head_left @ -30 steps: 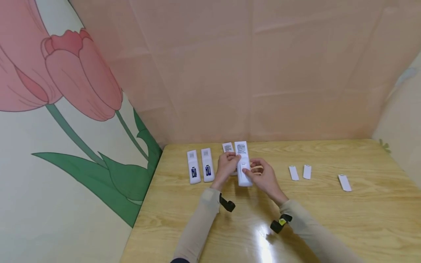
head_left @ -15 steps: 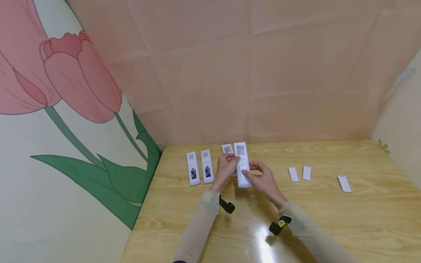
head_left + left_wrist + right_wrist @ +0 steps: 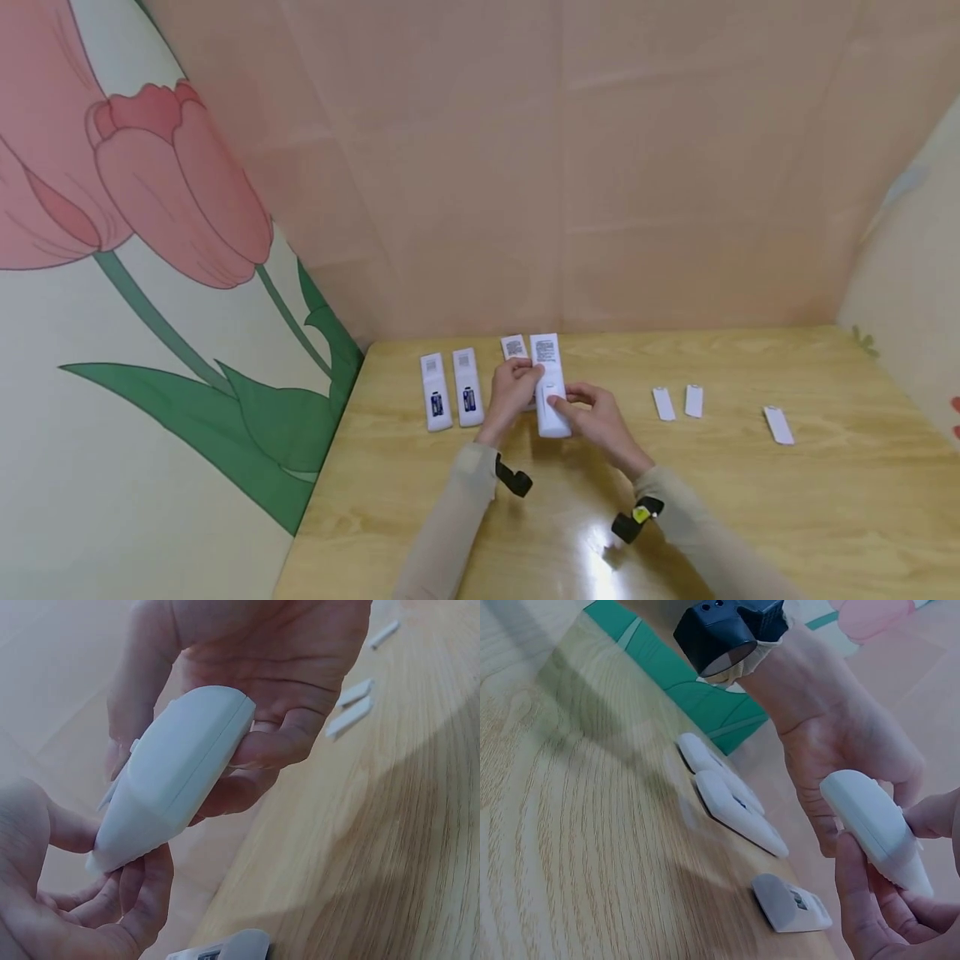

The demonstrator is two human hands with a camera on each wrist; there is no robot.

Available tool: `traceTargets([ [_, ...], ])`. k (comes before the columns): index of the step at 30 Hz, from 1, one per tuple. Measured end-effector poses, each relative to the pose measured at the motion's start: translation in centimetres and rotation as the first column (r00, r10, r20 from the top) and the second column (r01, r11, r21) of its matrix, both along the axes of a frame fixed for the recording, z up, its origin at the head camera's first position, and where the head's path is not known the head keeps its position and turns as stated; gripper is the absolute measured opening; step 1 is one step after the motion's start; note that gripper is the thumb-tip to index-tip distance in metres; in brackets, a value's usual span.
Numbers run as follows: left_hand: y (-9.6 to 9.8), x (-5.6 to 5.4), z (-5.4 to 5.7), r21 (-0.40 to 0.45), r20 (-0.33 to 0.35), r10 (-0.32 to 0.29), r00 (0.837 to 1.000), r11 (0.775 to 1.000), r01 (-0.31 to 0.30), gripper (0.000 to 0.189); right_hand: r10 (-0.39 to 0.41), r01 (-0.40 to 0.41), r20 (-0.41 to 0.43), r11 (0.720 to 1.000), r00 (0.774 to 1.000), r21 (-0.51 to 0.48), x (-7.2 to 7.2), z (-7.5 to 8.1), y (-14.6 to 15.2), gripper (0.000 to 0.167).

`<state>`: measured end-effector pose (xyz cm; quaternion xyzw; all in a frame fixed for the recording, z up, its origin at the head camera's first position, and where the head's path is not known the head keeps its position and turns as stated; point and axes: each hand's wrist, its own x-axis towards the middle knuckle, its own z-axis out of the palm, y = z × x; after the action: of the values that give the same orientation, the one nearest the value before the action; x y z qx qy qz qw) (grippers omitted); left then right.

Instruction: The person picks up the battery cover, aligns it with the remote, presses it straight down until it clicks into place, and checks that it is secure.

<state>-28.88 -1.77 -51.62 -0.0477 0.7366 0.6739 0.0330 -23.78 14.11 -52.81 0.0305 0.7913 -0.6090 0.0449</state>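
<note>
The white remote [image 3: 554, 425] is held above the table [image 3: 750, 525], pinched at its lower part by the right hand [image 3: 600, 422] and farther up by the left hand [image 3: 510, 395]; its back is kept upward, seemingly so that its cover [image 3: 550, 388] can be pressed by the thumb; loose covers [image 3: 694, 402] are laid rightward; leftward, two remotes [image 3: 466, 367] are set with batteries [image 3: 469, 400] exposed; another remote [image 3: 513, 347] is partly blocked by the left hand.

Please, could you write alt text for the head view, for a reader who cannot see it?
A person's left hand and right hand hold a white remote control over a wooden table. Left of that remote lie two remotes with batteries showing and another partly hidden; to the right, three white covers.
</note>
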Motion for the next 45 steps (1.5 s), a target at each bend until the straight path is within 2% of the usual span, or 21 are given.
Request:
traceTargets([
  [7,0.15,-0.17,0.18,-0.003,0.006,0.003,1.000,1.000,-0.003,0.031,-0.006,0.006,0.023,1.000,1.000,-0.011,-0.08,0.27,0.15,0.053],
  [16,-0.03,-0.43,0.40,-0.006,-0.003,-0.002,1.000,1.000,0.002,0.032,-0.003,0.003,-0.006,1.000,1.000,-0.031,-0.38,0.55,0.10,0.052],
  [29,-0.27,-0.41,0.46,-0.019,-0.012,-0.006,1.000,1.000,0.006,0.032,0.016,-0.014,0.019,0.998,1.000,-0.067,-0.58,0.53,0.04,0.051],
  [45,-0.06,-0.18,0.24,-0.031,0.018,0.016,1.000,0.999,-0.015,0.032,0.005,-0.003,0.029,0.999,1.000,-0.042,-0.46,0.15,0.05,0.050],
])
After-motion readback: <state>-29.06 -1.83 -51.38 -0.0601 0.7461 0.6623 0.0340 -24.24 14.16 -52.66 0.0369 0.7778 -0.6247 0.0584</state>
